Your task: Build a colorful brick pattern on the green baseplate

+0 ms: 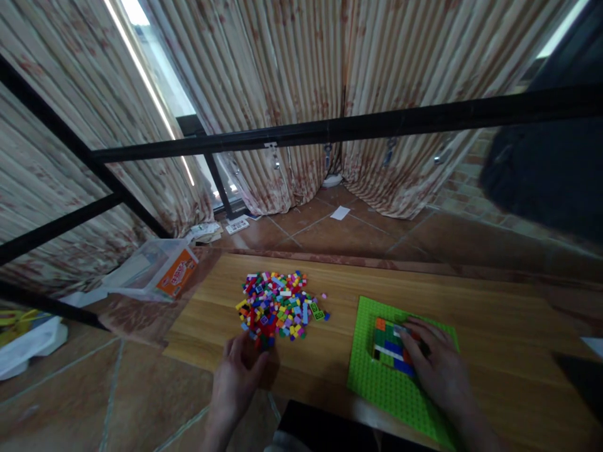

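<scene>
My left hand (236, 371) is at the near edge of a loose pile of small coloured toy bricks (282, 301). Its thumb and forefinger are curved with a gap between them, close to a few dark bricks (264, 342). A bright green studded baseplate (367, 376) lies on the wooden table to the right. On it sits a flat multicoloured block of joined bricks (391, 348), orange, green, white and blue on top. My right hand (438, 364) grips the right side of this block, thumb over its top; the fingers cover that side.
The low wooden table (509, 339) has a clear plastic box with an orange label (176, 273) beyond its left end. A black metal rail (301, 133) crosses in front of patterned curtains (264, 63). Papers (340, 213) lie on the tiled floor. Dark cloth (551, 150) hangs at upper right.
</scene>
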Demonstrator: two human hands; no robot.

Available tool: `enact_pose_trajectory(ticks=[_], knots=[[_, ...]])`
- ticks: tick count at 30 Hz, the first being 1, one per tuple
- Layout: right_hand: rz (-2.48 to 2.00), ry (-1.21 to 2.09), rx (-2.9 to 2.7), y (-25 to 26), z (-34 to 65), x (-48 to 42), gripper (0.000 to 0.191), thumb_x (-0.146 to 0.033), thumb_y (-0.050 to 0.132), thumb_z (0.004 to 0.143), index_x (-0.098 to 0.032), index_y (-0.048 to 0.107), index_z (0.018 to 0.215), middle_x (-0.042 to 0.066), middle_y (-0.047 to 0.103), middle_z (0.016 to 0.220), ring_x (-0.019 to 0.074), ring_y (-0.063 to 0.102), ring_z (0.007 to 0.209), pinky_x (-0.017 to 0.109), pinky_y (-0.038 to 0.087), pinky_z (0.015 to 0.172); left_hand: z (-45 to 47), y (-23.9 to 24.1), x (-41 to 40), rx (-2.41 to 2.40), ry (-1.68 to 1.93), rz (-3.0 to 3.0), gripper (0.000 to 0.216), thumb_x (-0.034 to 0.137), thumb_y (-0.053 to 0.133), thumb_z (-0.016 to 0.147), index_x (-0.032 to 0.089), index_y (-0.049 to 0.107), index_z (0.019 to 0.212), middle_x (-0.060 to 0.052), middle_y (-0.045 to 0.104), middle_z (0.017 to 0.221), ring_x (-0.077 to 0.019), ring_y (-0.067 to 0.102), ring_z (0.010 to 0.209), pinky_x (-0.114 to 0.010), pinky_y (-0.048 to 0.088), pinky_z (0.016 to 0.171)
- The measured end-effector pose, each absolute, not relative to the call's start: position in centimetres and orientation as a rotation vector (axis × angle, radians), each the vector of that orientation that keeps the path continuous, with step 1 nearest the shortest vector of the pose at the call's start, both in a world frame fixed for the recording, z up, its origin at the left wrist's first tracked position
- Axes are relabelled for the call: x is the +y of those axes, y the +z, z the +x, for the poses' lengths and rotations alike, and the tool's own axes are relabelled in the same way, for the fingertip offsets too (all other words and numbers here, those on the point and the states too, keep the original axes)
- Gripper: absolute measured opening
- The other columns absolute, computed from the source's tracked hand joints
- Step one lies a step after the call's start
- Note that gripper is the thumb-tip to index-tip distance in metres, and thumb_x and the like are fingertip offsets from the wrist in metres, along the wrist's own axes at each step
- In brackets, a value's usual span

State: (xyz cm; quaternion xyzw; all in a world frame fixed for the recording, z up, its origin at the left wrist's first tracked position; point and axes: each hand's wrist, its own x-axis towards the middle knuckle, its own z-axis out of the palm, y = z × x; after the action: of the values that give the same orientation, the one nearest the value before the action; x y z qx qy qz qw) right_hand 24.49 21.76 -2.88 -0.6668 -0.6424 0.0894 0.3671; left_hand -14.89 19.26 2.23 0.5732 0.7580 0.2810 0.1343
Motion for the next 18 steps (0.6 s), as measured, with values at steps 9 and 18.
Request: enact_pose_trajectory(ticks=[9,18], knots=[[-1.705,0.193,-1.664,-3.1,24.6,21.9,0.044,-0.056,0.048,0.088,-0.020,0.070,0.099,0.011,0.068,0.111,0.0287,0.058,0.108,0.049,0.044,0.097,-12.2,1.0,20.9,2.044,0.877,1.692,0.043,0.021,0.059,0.076,0.020,0.057,0.119,-0.003,0.067,0.091,-0.0194,0.067,0.080,-0.033,0.056,0.074],[-1.676,0.220,-1.622,-2.5,24.1,21.9,0.040,-0.050,0.048,0.091,-0.018,0.070,0.100,0.012,0.068,0.111,0.0265,0.058,0.108,0.047,0.043,0.099,-7.5,2.5,22.4,1.994,0.963,2.056,0.032,0.031,0.057,0.085,0.021,0.060,0.115,-0.011,0.063,0.113,-0.0270,0.060,0.107,-0.041,0.052,0.092]])
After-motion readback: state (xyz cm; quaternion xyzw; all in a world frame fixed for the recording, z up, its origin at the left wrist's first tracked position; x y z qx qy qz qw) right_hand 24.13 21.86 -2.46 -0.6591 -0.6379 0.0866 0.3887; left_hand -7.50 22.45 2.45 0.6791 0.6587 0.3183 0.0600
